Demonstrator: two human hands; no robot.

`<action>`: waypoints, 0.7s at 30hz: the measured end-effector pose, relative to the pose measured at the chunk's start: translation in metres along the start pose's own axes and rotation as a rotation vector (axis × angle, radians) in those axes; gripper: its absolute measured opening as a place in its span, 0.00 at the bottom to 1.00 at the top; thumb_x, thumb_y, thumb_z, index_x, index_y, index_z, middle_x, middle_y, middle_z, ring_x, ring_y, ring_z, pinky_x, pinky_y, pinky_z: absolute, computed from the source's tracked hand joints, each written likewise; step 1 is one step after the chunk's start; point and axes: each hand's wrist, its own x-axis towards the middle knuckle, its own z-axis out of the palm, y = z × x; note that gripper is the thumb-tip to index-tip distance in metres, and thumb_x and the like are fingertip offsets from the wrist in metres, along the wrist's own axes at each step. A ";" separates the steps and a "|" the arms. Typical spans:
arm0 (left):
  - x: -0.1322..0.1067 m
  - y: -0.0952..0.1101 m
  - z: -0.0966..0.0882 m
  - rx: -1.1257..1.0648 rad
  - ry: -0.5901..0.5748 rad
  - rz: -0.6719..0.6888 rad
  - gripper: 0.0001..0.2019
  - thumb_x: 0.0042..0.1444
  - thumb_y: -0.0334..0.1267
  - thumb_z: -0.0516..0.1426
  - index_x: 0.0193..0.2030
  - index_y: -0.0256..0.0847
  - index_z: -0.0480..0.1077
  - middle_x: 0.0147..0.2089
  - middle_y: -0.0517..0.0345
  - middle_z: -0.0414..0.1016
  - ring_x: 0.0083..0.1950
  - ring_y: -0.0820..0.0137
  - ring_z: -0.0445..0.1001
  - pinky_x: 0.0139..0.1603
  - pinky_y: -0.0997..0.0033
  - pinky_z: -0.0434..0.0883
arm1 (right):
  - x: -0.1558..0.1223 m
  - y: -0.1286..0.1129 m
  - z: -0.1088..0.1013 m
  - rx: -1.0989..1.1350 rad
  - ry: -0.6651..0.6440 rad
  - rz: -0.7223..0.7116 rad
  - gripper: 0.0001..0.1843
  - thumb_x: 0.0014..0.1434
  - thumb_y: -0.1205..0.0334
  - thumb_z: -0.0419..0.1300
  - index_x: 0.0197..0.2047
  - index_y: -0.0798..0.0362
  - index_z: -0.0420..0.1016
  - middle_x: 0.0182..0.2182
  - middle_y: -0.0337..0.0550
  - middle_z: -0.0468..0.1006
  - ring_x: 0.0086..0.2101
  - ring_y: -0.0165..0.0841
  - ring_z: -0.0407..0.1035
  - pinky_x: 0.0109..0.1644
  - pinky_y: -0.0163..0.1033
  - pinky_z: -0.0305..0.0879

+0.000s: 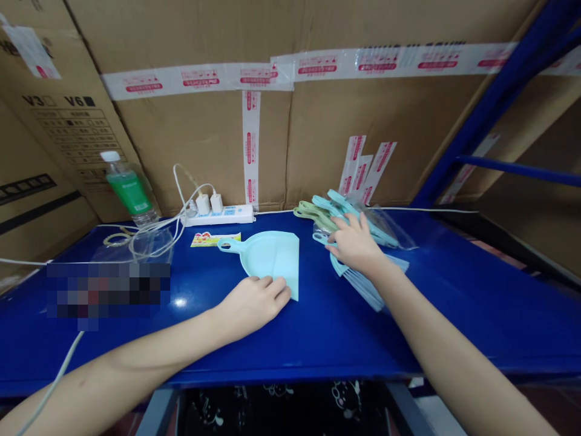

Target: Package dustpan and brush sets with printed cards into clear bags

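Note:
A light blue dustpan (275, 251) lies on the blue table, its looped handle pointing left. My left hand (261, 301) is closed on its near edge, the fingertips partly hidden. Right of it lies a light blue hand brush (365, 287) with pale bristles fanned toward me. My right hand (356, 245) is over the brush's handle, its fingers spread; whether it touches the handle I cannot tell. Just beyond that hand are a green handle (313, 213) and light blue handles (338, 203), stacked together partly in clear plastic wrap (394, 227).
Behind the dustpan are a yellow packet (215, 239) and a white power strip (227, 215) with plugged chargers and tangled cable. A bottle with a green label (129, 191) stands back left. Cardboard (204, 133) walls the back; a blue metal frame (481, 97) rises right.

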 end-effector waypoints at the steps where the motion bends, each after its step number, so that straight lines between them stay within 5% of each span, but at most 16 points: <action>1: 0.000 0.000 0.000 -0.002 0.004 0.000 0.09 0.61 0.27 0.50 0.47 0.34 0.66 0.37 0.55 0.71 0.34 0.67 0.74 0.29 0.68 0.74 | 0.000 -0.001 -0.001 0.014 -0.007 -0.009 0.10 0.54 0.61 0.57 0.28 0.50 0.81 0.51 0.51 0.73 0.53 0.55 0.59 0.56 0.69 0.51; 9: -0.001 0.001 0.002 -0.008 0.043 0.006 0.10 0.60 0.25 0.50 0.48 0.32 0.66 0.38 0.53 0.72 0.33 0.67 0.74 0.28 0.67 0.74 | 0.000 -0.016 -0.011 0.121 -0.021 -0.129 0.12 0.54 0.65 0.57 0.30 0.46 0.82 0.52 0.47 0.73 0.56 0.55 0.59 0.58 0.71 0.47; 13: -0.002 0.002 0.004 0.005 0.058 0.010 0.13 0.61 0.25 0.48 0.51 0.31 0.64 0.39 0.52 0.72 0.33 0.68 0.74 0.28 0.69 0.73 | -0.001 -0.022 -0.012 0.167 0.015 -0.224 0.12 0.56 0.65 0.56 0.33 0.45 0.82 0.50 0.46 0.75 0.55 0.50 0.61 0.60 0.66 0.48; 21: -0.007 0.007 0.003 0.021 0.162 0.097 0.14 0.61 0.24 0.46 0.52 0.27 0.64 0.34 0.52 0.72 0.30 0.68 0.74 0.25 0.70 0.71 | 0.001 -0.031 -0.018 0.202 -0.152 -0.179 0.17 0.55 0.69 0.54 0.47 0.56 0.76 0.39 0.51 0.80 0.43 0.42 0.73 0.57 0.50 0.57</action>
